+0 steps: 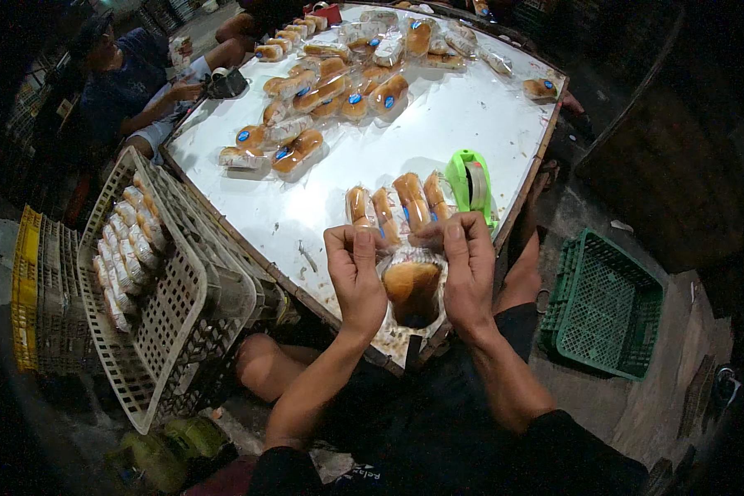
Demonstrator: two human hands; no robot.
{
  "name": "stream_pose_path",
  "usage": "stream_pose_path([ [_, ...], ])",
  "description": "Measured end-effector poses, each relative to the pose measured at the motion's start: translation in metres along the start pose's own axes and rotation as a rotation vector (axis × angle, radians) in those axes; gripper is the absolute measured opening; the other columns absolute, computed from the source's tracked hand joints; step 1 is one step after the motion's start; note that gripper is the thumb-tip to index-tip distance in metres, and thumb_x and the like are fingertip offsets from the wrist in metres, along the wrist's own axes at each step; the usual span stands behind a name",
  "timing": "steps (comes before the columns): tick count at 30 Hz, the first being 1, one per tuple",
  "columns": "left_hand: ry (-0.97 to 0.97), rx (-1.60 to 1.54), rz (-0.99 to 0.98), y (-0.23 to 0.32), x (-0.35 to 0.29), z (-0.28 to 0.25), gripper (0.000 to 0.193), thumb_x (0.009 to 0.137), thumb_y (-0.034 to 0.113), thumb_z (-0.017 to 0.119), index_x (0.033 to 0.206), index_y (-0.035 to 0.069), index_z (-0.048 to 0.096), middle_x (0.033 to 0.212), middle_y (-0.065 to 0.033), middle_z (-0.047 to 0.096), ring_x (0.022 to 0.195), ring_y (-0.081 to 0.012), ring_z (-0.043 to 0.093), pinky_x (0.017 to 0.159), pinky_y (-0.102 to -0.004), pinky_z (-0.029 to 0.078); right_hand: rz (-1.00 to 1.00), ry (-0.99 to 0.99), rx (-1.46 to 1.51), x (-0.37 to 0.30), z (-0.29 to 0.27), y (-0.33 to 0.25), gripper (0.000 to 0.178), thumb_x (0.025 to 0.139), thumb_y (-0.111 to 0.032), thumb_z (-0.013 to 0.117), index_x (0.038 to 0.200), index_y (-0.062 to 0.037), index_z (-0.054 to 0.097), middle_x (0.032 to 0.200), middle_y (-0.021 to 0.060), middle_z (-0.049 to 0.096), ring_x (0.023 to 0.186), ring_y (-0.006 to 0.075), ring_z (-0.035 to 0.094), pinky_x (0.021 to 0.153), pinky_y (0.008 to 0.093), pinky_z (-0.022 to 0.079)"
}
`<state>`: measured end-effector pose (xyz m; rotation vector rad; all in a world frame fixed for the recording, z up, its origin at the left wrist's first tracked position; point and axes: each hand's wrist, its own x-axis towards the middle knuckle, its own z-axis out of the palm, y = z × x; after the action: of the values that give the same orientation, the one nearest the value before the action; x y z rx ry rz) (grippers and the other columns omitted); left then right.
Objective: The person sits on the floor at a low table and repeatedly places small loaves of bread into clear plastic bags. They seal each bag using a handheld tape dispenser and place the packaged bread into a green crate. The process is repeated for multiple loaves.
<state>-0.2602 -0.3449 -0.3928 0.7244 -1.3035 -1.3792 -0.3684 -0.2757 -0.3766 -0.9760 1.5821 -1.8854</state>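
Between my hands, at the near edge of the white table (198, 178), is a browned bread bun in a clear plastic bag (412, 285). My left hand (360, 277) pinches the far end of the bag between thumb and fingers, at its left side. On the other side, my right hand (469, 277) is closed on the same end of the plastic. Just beyond my fingertips, several wrapped buns (409, 198) lie side by side in a row. A bright green tape dispenser (471, 186) with a roll stands right of that row.
Many bagged buns (331, 91) lie scattered over the table's far half. At left, a tilted pale crate (161, 335) holds rows of wrapped buns, beside stacked yellow crates (26, 289). A green crate (608, 306) sits on the floor at right. A person (132, 83) sits far left near a dark tape dispenser (226, 83).
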Motion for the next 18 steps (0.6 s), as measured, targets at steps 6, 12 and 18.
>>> stream_pose_path([
  [6, 0.253, 0.178, 0.538, -0.005, 0.004, 0.011, 0.035, 0.1, 0.031, 0.051, 0.111, -0.002, 0.046, 0.111, -0.012, 0.048, 0.1, -0.018, 0.048, 0.096, -0.0334, 0.04, 0.018, 0.052, 0.281, -0.002, 0.025, -0.007, 0.017, 0.104, -0.019, 0.039, 0.097, -0.0048, 0.044, 0.085, 0.0091, 0.063, 0.081, 0.0128, 0.06, 0.079, 0.0283, 0.048],
  [12, -0.156, 0.264, -0.242, 0.016, -0.009, -0.006, 0.025, 0.099, 0.022, 0.055, 0.102, -0.003, 0.058, 0.095, -0.0082, 0.059, 0.088, -0.0124, 0.054, 0.079, -0.0265, 0.045, -0.141, -0.045, 0.148, 0.014, 0.022, 0.001, 0.018, 0.102, -0.019, 0.043, 0.107, -0.0021, 0.048, 0.091, 0.01, 0.064, 0.09, 0.015, 0.06, 0.086, 0.0292, 0.047],
  [18, 0.053, 0.076, -0.148, 0.001, -0.007, -0.006, 0.021, 0.1, 0.017, 0.052, 0.098, -0.002, 0.061, 0.084, -0.0026, 0.06, 0.079, -0.0101, 0.054, 0.074, -0.0254, 0.047, -0.35, -0.029, -0.465, -0.015, 0.036, 0.01, 0.032, 0.098, -0.015, 0.051, 0.124, 0.0039, 0.051, 0.121, 0.023, 0.059, 0.11, 0.0308, 0.06, 0.098, 0.0363, 0.043],
])
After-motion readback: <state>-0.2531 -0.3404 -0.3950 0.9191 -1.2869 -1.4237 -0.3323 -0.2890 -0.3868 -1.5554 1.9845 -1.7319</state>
